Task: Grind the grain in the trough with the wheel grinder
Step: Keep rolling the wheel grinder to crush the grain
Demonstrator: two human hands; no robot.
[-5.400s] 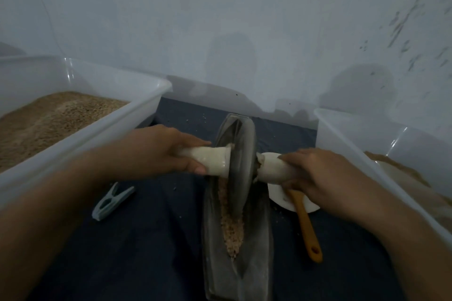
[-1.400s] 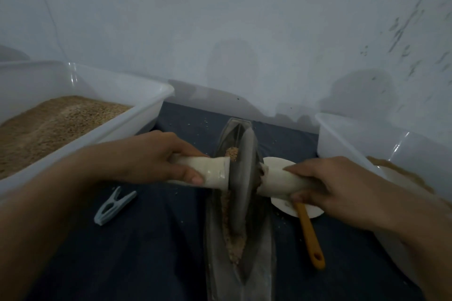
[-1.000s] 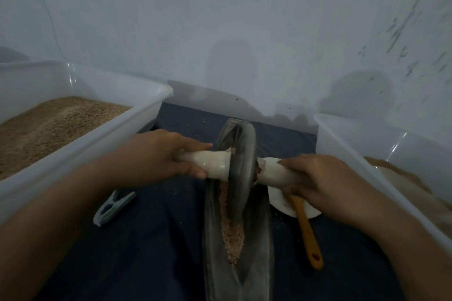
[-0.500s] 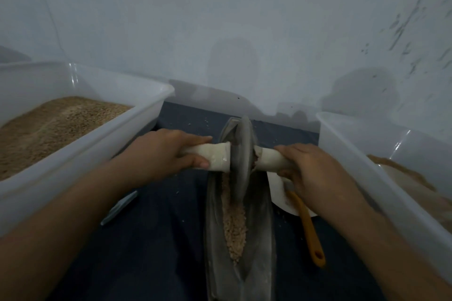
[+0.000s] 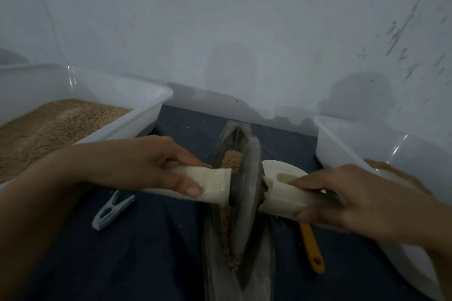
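**Both hands on the wheel grinder, wheel standing in the trough**

The trough [image 5: 241, 239] is a long narrow boat-shaped vessel lying on a dark cloth [image 5: 151, 252], its far tip pointing at the wall [image 5: 244, 32]. To the left of the trough the cloth is open except for a pale clothes peg [image 5: 113, 208]; the rim of a white tub [image 5: 146, 115] closes that side farther out. To the right of the trough the room is tighter: a white plate [image 5: 281, 168] lies just beside it, an orange handle [image 5: 311, 247] points toward the viewer, and a second white tub [image 5: 342, 144] stands beyond them. Past the trough's far tip only a short strip of cloth remains before the wall.

The wheel grinder [image 5: 247, 193] stands on edge in the trough, slightly tilted, and hides much of the channel behind it. The near end of the trough is cut off by the bottom edge of the view, and the dim light blurs its walls. The orange handle's upper end is hidden under the right hand.

The left hand [image 5: 144, 164] grips the left white handle [image 5: 210, 186], fingers over the top and thumb underneath. The right hand [image 5: 342, 198] grips the right white handle [image 5: 281, 198] in the same way.

Grain [image 5: 231, 161] is heaped in the trough beyond the wheel, and a thin line of it runs along the channel on the near side. The left tub holds a deep bed of brown grain [image 5: 49, 124]. The right tub holds some brownish material [image 5: 391, 171], only partly visible and hard to identify.
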